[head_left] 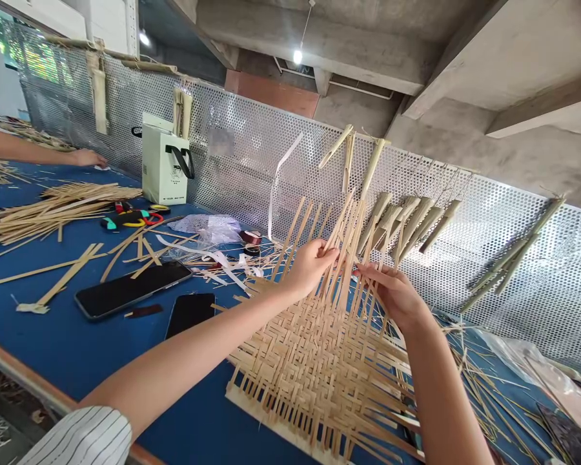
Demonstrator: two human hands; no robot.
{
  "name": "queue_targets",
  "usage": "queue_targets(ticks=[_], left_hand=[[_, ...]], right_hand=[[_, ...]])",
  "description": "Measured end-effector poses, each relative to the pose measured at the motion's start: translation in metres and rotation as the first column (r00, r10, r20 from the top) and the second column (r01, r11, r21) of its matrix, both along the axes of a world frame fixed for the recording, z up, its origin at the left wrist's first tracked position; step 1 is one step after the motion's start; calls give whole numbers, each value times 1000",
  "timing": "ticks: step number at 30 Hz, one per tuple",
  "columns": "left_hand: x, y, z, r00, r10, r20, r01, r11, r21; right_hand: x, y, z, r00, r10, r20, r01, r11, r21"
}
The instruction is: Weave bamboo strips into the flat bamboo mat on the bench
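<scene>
A half-woven mat of bamboo strips lies on the blue table, its loose strip ends sticking out on all sides. At its far edge my left hand is closed around several upright bamboo strips, which are lifted and bunched together. My right hand is just to the right, thumb and fingers pinched on the strips at that same edge. Which single strip sits between the right fingertips is hard to make out. A pale flat board or strip runs under the near edge of the mat.
Left of the mat lie two phones, pliers, a pile of bamboo strips and a crumpled plastic bag. A white carton stands by the perforated metal screen hung with bamboo pieces. Another person's hand rests at far left.
</scene>
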State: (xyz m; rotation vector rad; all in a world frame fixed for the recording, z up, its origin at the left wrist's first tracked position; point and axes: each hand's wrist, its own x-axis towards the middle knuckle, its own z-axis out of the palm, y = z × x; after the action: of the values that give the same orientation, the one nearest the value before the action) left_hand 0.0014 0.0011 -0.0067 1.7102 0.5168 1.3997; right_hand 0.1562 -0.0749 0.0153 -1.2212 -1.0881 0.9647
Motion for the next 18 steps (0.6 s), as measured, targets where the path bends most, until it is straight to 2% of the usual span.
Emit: queue_targets(ticks=[10, 18], left_hand=[[0, -3, 2, 997, -50, 60, 54, 997, -58], [6, 9, -8, 985, -132, 112, 146, 981, -128]], right_hand=[[-2, -1, 3, 999, -23, 41, 23, 1000, 0], [-1, -2, 3, 1000, -22, 18, 21, 1000, 14]])
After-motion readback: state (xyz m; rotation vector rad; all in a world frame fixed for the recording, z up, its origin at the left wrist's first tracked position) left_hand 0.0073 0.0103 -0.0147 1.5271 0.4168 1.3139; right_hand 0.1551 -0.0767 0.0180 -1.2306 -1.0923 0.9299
